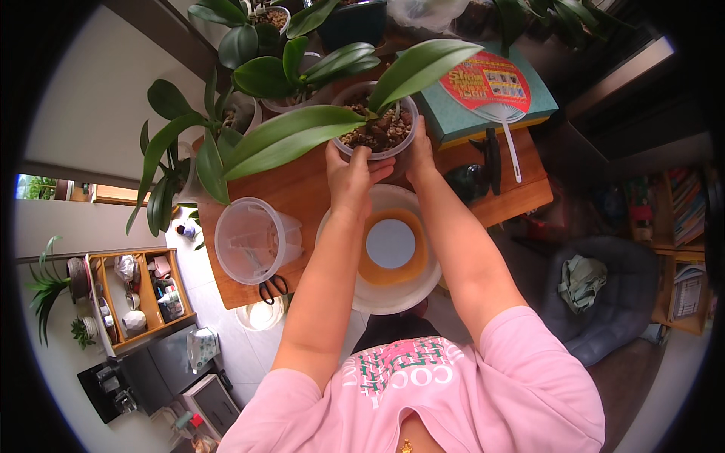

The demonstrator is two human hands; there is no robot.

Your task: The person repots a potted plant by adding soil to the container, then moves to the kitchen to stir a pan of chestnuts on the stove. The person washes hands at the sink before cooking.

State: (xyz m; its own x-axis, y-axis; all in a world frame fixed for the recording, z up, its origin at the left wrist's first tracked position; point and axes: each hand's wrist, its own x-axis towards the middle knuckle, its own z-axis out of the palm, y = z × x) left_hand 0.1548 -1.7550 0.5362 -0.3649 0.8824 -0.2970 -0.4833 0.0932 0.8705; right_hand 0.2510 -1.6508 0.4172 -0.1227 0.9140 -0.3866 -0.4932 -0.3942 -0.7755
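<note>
Both my hands are around a clear plastic pot (385, 152) with bark and pebble medium and a broad-leaved orchid (306, 130). My left hand (354, 178) grips the pot's near left side, thumb at the rim. My right hand (420, 150) is against its right side, its fingers partly hidden by the pot. Below my wrists sits a pale round basin (376, 300) with a yellow-brown ring and a light disc in its middle. An empty clear plastic pot (243, 243) lies tilted to the left, with black-handled scissors (273, 289) beside it at the wooden table's (226, 283) edge.
More potted orchids (266, 73) crowd the table's left and far side. A hand fan (487, 85) lies on a teal box (453, 116) at the right, near a dark green spray bottle (473, 178). A grey armchair (600, 283) stands right of the table.
</note>
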